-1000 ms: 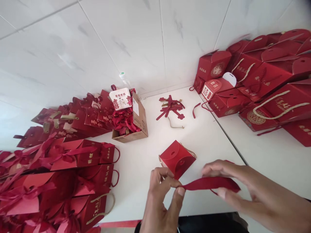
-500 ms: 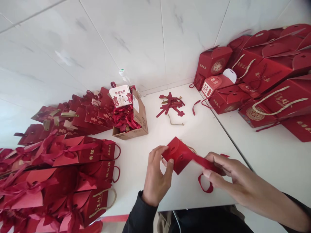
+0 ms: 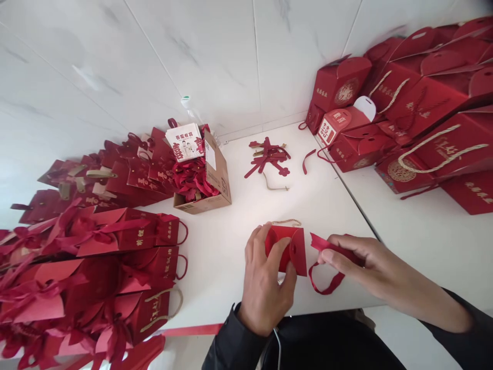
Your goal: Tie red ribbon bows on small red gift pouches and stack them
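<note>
My left hand grips a small red gift box near the table's front edge, thumb and fingers closed on its top flaps. One flap with a round hole faces right. A twisted gold cord handle sticks out behind the box. To the right, my right hand pinches a red ribbon. Its notched end points at the box without touching it, and a loop of it hangs below my fingers.
A cardboard box of red ribbons and printed cards stands left of centre. Loose red straps lie near the wall. Finished-looking red gift boxes with bows fill the left; more red boxes are stacked at right.
The ribbon has come away from the box and its end is now free in my right hand. My left hand has turned the box and shifted its grip over the flaps.
</note>
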Action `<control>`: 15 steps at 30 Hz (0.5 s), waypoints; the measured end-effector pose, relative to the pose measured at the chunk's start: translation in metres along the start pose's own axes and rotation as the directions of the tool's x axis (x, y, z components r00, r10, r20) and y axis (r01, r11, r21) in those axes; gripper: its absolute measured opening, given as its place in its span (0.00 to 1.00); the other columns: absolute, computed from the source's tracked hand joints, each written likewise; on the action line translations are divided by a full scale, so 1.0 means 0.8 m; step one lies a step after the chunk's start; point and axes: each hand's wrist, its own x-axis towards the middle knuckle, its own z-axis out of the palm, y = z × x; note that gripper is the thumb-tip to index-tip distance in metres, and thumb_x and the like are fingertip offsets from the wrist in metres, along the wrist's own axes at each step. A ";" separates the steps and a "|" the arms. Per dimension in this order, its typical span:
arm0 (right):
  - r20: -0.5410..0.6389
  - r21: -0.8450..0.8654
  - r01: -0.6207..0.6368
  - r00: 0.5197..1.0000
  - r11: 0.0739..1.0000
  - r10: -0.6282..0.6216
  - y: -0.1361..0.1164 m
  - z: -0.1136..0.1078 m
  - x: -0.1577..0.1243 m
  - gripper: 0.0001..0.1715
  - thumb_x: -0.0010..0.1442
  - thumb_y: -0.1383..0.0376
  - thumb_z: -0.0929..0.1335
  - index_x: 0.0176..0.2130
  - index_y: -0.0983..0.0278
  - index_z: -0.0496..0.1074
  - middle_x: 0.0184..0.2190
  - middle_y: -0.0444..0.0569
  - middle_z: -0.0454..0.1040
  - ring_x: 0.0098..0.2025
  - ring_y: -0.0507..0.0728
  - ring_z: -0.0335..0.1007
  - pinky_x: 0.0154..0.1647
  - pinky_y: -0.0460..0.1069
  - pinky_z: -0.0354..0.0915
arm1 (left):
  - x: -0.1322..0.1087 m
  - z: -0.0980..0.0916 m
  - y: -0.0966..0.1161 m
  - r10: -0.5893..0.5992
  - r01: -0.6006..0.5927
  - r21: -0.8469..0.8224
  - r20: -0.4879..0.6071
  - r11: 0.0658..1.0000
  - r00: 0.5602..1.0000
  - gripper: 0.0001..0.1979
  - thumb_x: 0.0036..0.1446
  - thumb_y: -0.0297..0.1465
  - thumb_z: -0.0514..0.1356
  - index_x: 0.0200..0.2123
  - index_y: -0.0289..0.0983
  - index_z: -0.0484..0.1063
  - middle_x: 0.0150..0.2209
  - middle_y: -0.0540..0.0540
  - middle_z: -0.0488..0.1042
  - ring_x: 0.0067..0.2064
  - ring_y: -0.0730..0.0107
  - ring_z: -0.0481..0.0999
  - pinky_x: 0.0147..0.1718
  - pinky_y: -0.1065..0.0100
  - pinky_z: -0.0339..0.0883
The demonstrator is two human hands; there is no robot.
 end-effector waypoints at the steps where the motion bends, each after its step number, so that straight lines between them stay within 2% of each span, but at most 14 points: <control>1: 0.034 0.005 -0.005 0.999 1.000 0.005 0.000 -0.001 0.001 0.26 0.67 0.43 0.64 0.31 0.60 0.73 0.26 0.44 0.70 0.26 0.54 0.64 0.25 0.48 0.61 | 0.002 0.002 -0.001 -0.001 0.001 -0.004 0.000 1.000 1.000 0.19 0.60 0.20 0.58 0.54 0.38 0.70 0.64 0.35 0.60 0.66 0.47 0.59 0.61 0.45 0.64; 3: 0.122 0.019 -0.034 0.992 0.999 0.031 0.000 -0.003 0.003 0.25 0.68 0.44 0.64 0.31 0.60 0.71 0.26 0.42 0.66 0.26 0.53 0.59 0.25 0.48 0.58 | 0.002 0.005 0.000 -0.012 0.012 -0.019 -0.007 1.000 1.000 0.17 0.62 0.21 0.58 0.54 0.38 0.71 0.62 0.36 0.62 0.64 0.48 0.62 0.59 0.47 0.66; 6: 0.235 0.039 -0.061 0.971 0.997 0.050 0.001 -0.004 0.009 0.23 0.69 0.47 0.64 0.30 0.60 0.67 0.23 0.38 0.54 0.23 0.51 0.48 0.23 0.47 0.50 | 0.000 0.005 0.002 -0.037 0.036 -0.019 -0.035 0.999 0.999 0.15 0.64 0.23 0.58 0.53 0.38 0.71 0.61 0.35 0.64 0.60 0.50 0.65 0.56 0.48 0.69; 9: 0.334 0.061 -0.095 0.940 0.994 0.070 0.003 -0.001 0.016 0.19 0.69 0.50 0.65 0.33 0.60 0.69 0.22 0.36 0.49 0.23 0.50 0.43 0.22 0.48 0.45 | -0.003 0.004 0.005 -0.064 0.063 -0.018 -0.056 0.998 0.996 0.15 0.66 0.22 0.55 0.53 0.38 0.71 0.60 0.36 0.65 0.59 0.53 0.67 0.54 0.51 0.71; 11: 0.349 0.073 -0.099 0.935 0.992 0.068 0.003 0.001 0.021 0.18 0.69 0.52 0.65 0.33 0.60 0.68 0.23 0.36 0.49 0.23 0.50 0.43 0.23 0.48 0.44 | -0.004 0.002 0.006 -0.082 0.079 -0.046 -0.056 0.996 0.995 0.16 0.66 0.21 0.53 0.54 0.39 0.71 0.60 0.36 0.65 0.58 0.55 0.68 0.52 0.54 0.72; 15: 0.287 0.044 -0.087 0.955 0.995 0.070 -0.001 0.003 0.027 0.21 0.69 0.54 0.64 0.27 0.60 0.63 0.23 0.37 0.51 0.24 0.51 0.45 0.24 0.48 0.45 | -0.005 0.000 0.006 -0.113 0.109 -0.096 -0.039 0.989 0.993 0.21 0.65 0.18 0.51 0.54 0.42 0.72 0.61 0.37 0.63 0.58 0.55 0.68 0.51 0.53 0.73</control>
